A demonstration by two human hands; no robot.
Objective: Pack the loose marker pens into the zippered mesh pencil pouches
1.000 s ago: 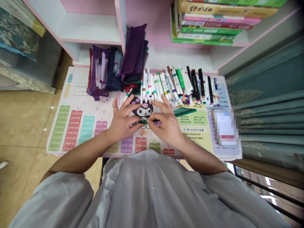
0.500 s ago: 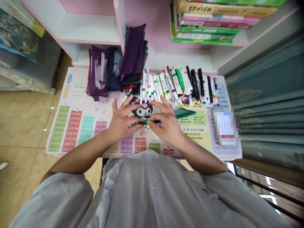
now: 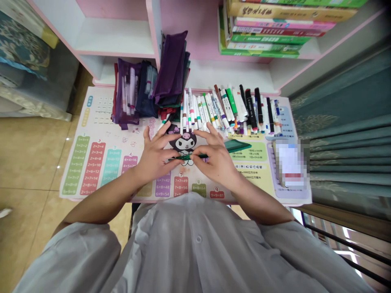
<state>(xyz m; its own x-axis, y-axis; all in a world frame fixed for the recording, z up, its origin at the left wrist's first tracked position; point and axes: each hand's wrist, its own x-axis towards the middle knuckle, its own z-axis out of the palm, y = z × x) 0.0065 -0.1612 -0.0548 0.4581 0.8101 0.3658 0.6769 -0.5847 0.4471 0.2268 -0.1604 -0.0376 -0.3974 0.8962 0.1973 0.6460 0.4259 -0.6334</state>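
Observation:
A green mesh pencil pouch (image 3: 237,145) lies slantwise between my hands, low over the printed desk mat (image 3: 143,142). My left hand (image 3: 157,156) pinches its narrow left end between thumb and index finger, the other fingers spread. Close beside it, my right hand (image 3: 214,156) pinches the pouch's edge with thumb and forefinger and covers its middle. Beyond my fingertips stands a long row of markers (image 3: 210,108) with white, black and green bodies. A single dark-capped marker (image 3: 165,121) lies by my left fingertips.
Purple mesh pouches (image 3: 171,65) are piled at the back, beside a filled purple pouch (image 3: 128,91) and a navy pouch (image 3: 147,89). Books (image 3: 269,36) are stacked on the pink-and-white shelf (image 3: 119,36). A phone (image 3: 290,165) lies at the right, near the curtain (image 3: 342,122).
Almost nothing differs. Both hands keep their pinch on the green pouch, whose right end has shifted very slightly.

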